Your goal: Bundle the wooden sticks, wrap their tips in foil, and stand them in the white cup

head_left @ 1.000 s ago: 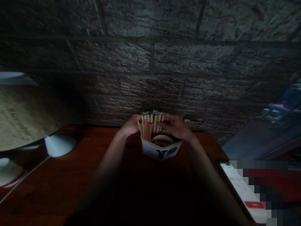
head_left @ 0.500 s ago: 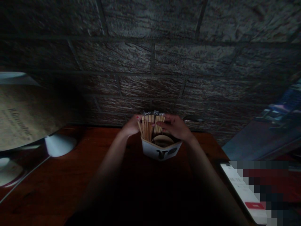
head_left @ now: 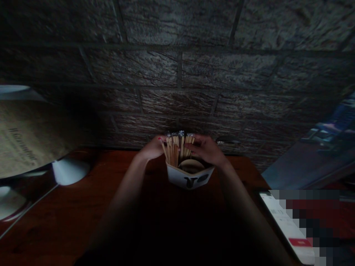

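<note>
A white box (head_left: pixel 177 177) with a wooden rim and dark printed shapes stands on the brown wooden table (head_left: pixel 105 177). Several wooden chopsticks (head_left: pixel 174 151) rise upright in its left and back part, some with clear wrapping at the top. My left hand (head_left: pixel 154 148) is closed about the left side of the bundle, its fingertips mostly hidden behind the sticks. From the right, my right hand (head_left: pixel 207 148) grips the chopsticks with bent fingers. A tan round-rimmed item (head_left: pixel 192 162) sits in the front of the box; its kind is unclear.
A dark brick wall (head_left: pixel 177 74) rises right behind the box. At left stand a lamp with a printed fabric shade (head_left: pixel 33 136) and a pale cone-shaped object (head_left: pixel 70 170). A phone (head_left: pixel 277 214) with a lit screen lies at the right edge.
Both hands stay at the box. The tops of the chopsticks shift slightly between my fingers, with a wider gap in the middle of the bundle now.
</note>
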Motion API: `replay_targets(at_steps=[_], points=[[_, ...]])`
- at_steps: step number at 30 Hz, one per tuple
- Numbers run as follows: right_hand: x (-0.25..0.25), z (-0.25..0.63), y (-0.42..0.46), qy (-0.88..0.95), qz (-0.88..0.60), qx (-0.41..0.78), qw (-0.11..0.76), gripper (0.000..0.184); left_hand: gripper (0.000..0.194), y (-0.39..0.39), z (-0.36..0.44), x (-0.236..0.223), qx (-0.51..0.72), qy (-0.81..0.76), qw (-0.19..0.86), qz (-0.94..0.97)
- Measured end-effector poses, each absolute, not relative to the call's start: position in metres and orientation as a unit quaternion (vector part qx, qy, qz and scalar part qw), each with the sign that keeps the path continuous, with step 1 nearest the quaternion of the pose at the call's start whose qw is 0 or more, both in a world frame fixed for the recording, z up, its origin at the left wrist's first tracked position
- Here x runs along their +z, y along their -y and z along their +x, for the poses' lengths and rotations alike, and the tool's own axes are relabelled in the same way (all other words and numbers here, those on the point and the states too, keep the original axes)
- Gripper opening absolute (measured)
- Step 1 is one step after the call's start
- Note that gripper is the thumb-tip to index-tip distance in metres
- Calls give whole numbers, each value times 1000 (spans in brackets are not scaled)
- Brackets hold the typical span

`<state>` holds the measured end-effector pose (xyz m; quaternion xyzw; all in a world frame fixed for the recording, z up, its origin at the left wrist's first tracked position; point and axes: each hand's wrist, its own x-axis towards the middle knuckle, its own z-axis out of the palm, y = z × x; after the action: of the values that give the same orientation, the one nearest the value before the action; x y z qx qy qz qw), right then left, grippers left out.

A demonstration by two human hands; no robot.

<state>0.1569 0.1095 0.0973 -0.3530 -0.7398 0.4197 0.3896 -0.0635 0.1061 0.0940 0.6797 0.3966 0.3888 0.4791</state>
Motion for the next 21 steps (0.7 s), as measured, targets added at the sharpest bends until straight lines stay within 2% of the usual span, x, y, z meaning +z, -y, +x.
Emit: replay_targets(at_steps=[9,21], points=[[95,153,-109,774,-354,341,400,25,37,-113,-63,84,419,-397,444,685],[92,151,-111,786,-353,316,397,30,24,-113,-65,85,380,-369,417,738]])
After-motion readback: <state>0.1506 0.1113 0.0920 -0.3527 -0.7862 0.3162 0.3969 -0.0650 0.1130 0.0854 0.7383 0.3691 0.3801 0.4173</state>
